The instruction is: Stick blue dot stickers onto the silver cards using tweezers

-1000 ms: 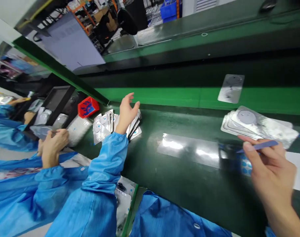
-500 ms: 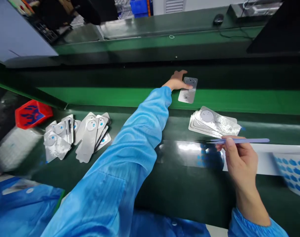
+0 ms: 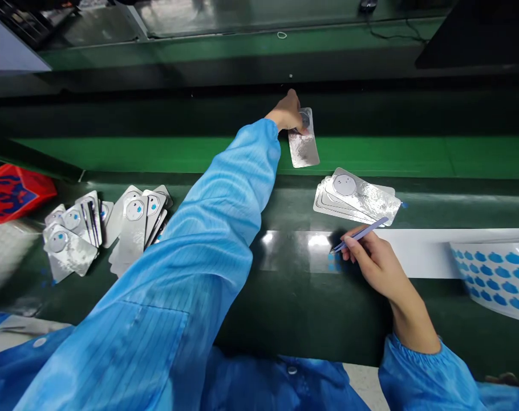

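My left hand reaches to the far side of the bench. Its thumb lies across the upper part of a thin silver plate with rounded corners, and the fingers are mostly hidden behind. My right hand pinches purple tweezers. Their tips point down-left, at or just over small blue stickers on a glossy clear strip; contact cannot be made out. Beyond the right hand lies a fanned stack of silver plates, the top one showing a round disc.
Two more piles of silver plates, the far-left pile and the pile beside my left sleeve, show blue marks on their discs. A red box stands at left. At right, a curled sheet of blue stickers rises over a white strip.
My right hand has moved left and turned the tweezers so the tips slant down towards the blue stickers. The plate in my left hand has rotated slightly. The view has tilted down.
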